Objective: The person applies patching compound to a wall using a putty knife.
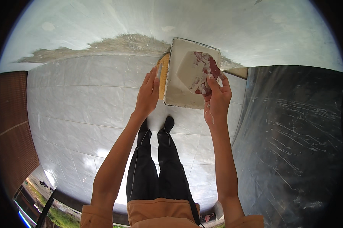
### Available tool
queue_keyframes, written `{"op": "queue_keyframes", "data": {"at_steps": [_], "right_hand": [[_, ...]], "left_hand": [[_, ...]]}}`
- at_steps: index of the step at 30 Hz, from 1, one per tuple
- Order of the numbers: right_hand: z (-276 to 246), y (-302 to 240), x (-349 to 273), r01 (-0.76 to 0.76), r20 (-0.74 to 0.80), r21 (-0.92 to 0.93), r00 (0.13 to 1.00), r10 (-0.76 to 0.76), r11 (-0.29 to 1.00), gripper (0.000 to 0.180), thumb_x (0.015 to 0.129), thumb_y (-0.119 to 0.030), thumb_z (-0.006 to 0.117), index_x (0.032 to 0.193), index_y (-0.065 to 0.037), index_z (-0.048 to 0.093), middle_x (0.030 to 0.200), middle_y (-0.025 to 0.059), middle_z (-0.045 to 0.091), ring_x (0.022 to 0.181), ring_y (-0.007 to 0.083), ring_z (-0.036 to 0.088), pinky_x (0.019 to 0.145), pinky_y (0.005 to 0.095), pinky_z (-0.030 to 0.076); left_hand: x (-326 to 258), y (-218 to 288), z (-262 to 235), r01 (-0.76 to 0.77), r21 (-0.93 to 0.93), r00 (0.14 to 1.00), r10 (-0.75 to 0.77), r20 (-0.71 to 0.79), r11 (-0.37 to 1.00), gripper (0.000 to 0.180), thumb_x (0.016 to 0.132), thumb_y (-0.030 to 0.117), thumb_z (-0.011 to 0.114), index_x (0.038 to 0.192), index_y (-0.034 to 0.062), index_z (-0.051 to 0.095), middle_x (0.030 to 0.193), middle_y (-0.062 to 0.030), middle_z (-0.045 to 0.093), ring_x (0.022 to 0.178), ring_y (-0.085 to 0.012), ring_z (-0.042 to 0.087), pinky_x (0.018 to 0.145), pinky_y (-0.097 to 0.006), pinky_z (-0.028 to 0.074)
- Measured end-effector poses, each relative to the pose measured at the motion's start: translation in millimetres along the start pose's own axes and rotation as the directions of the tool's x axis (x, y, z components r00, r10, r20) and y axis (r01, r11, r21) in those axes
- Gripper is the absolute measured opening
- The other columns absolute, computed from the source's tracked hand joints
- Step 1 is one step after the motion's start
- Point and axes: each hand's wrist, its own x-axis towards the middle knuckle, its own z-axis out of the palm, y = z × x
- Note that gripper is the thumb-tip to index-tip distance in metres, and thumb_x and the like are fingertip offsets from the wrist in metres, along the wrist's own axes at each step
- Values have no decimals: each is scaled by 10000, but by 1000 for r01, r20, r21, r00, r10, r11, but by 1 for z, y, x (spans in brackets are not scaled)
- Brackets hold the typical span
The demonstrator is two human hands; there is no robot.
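**A:** What are the hands doing?

**B:** Both are raised at the upper middle of the frame. The left hand (148, 93) is closed around a yellow handle (163, 76) at the left edge of a square plaster board (179, 87), which is coated in white paste. The handle is partly hidden behind the board.

**A:** And the other hand?

**B:** The right hand (217, 99), flecked with white, grips a putty knife (197, 70). Its wide blade lies flat on the board's face, smeared white with red patches showing.

**A:** What surrounds them?

**B:** Behind the board, across the top of the frame, is a pale plastered wall (103, 22) with a rough grey unfinished strip (118, 45) along its lower edge. Below the hands, white floor tiles (84, 110) fill the centre left. The person's legs in black trousers (156, 167) stand on them at lower centre. A dark, scratched sheet (293, 144) covers the right side, and a brown brick surface (11, 125) curves along the left edge.
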Motion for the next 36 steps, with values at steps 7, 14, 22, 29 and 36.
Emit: {"op": "queue_keyframes", "data": {"at_steps": [7,14,22,29,36], "right_hand": [[58,-108,-18,212,81,94,972,-220,973,390,953,-49,575,1285,45,393,1093,174,652,946,185,684,764,300,607],[118,-225,-49,383,81,176,912,-401,907,273,935,-24,580,1183,39,488,1093,160,646,953,201,685,802,307,617],[172,-338,-93,548,134,209,805,-579,810,284,950,-61,565,1200,35,471,1078,146,646,889,184,687,681,290,599],[196,-413,-132,661,121,219,712,-692,718,255,946,-46,547,1179,46,497,1079,148,638,912,191,681,753,308,614],[201,-465,-144,735,106,286,613,-783,615,265,947,-19,499,1184,98,472,1131,186,601,966,216,665,855,312,605]], "left_hand": [[37,131,-84,-352,478,872,467,-144,805,502,1036,264,417,1509,121,330,1552,-158,322,1447,-392,252,1129,-521,288],[60,277,-151,-506,640,595,771,-226,578,510,1002,278,475,1473,97,405,1553,-140,330,1433,-421,269,1085,-534,333],[54,412,-219,-558,741,269,926,-263,373,497,987,239,492,1452,72,434,1549,-145,340,1422,-420,288,1076,-525,333],[40,500,-262,-602,752,54,953,-297,268,497,980,237,503,1446,74,446,1542,-147,354,1428,-416,275,1084,-531,310],[37,561,-276,-554,813,-83,961,-266,177,495,1004,271,464,1471,113,416,1547,-131,346,1441,-400,263,1083,-517,310]]}}
